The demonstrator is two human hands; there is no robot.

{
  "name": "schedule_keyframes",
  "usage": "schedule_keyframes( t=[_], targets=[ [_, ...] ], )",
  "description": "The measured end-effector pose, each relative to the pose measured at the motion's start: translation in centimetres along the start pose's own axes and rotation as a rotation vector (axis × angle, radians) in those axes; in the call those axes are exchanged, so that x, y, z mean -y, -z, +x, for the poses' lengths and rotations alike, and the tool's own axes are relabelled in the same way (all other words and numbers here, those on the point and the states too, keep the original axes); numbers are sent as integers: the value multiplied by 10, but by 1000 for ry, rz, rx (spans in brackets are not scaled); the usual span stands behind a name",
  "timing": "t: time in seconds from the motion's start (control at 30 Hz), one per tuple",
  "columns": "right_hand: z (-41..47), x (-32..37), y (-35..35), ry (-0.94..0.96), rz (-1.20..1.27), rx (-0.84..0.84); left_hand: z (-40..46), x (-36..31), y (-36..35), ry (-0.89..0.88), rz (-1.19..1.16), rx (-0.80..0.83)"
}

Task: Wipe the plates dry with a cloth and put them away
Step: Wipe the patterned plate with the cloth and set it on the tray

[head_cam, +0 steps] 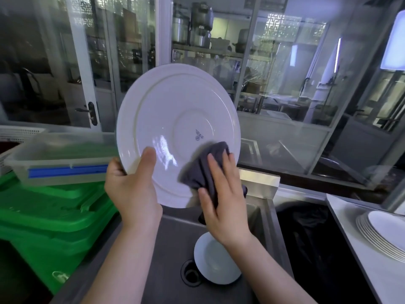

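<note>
Over steel sink (175,233), left hand (131,185) grips round white plate's (175,119) seven-o'clock rim; right hand (221,194) presses grey cloth (203,170). Wet rim might slip.

Both bare forearms reach up from 6 o'clock. The left hand (131,185) grips the rim of the large white round plate (175,119) at 7 o'clock, thumb across its underside. The right hand (221,194) presses a dark grey cloth (203,170) against it at 5 o'clock, fingers straight.
</note>
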State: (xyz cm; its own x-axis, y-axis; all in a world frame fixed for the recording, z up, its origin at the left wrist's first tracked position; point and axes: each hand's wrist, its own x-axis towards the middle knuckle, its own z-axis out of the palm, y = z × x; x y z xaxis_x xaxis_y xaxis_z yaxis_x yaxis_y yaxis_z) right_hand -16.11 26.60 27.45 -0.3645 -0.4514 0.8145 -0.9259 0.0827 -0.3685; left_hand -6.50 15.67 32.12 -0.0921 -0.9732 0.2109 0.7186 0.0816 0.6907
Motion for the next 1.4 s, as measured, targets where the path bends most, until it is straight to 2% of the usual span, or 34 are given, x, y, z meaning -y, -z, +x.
schedule_keyframes(
  t=[0.07, 0.1, 0.17, 0.23, 0.27, 0.3, 0.43, 0.47, 0.53, 0.63, 0.7, 0.73, 0.83, 0.9, 0.97, 1.0, 1.13, 1.2, 1.3, 1.33, 1.4],
  targets=[
    [1, -5, 4, 173, -52, 26, 0, -1, 2, 1, 8, 3],
    [4, -10, 6, 201, -62, 39, 0, -1, 3, -4, 12, 11],
    [14, -17, 12, 79, -24, 24, -2, -2, 6, -14, 17, 37],
    [28, -21, 18, -167, 51, -40, -5, -1, 10, -10, 42, 54],
    [33, -21, 19, -234, 60, -72, -7, 0, 11, -5, 64, 55],
    [36, -19, 19, -216, 38, -90, -9, 1, 12, -2, 84, 52],
    [21, -5, 9, 245, -20, 37, -13, 5, 12, -55, 149, 56],
    [18, -4, 9, 296, -9, 75, -13, 5, 12, -62, 162, 63],
    [22, -6, 10, 235, 16, 76, -15, 6, 14, -65, 177, 78],
    [38, -3, 13, -141, 135, -59, -18, 9, 16, -58, 218, 117],
    [42, 2, 10, -244, 162, -127, -21, 11, 17, -57, 275, 145],
    [40, 7, 9, -198, 133, -127, -22, 12, 19, -64, 310, 158],
    [29, 17, 2, 122, 57, -64, -22, 15, 23, -78, 413, 194],
    [28, 18, 3, 207, 63, -46, -22, 17, 26, -60, 457, 215],
    [31, 13, 6, 177, 62, -50, -22, 18, 28, -51, 489, 226],
    [35, 10, 7, 101, 68, -67, -23, 18, 29, -48, 510, 228],
    [46, 2, 6, -346, 187, -201, -26, 19, 29, -49, 580, 255],
    [36, 7, 3, -279, 160, -164, -28, 20, 31, -49, 600, 259],
    [16, 11, 0, 38, 88, -5, -26, 21, 35, -39, 617, 250],
    [16, 7, 0, 60, 86, 19, -25, 21, 36, -29, 612, 249],
    [21, -4, 3, -61, 103, -33, -25, 19, 37, -11, 599, 252]
  ],
)
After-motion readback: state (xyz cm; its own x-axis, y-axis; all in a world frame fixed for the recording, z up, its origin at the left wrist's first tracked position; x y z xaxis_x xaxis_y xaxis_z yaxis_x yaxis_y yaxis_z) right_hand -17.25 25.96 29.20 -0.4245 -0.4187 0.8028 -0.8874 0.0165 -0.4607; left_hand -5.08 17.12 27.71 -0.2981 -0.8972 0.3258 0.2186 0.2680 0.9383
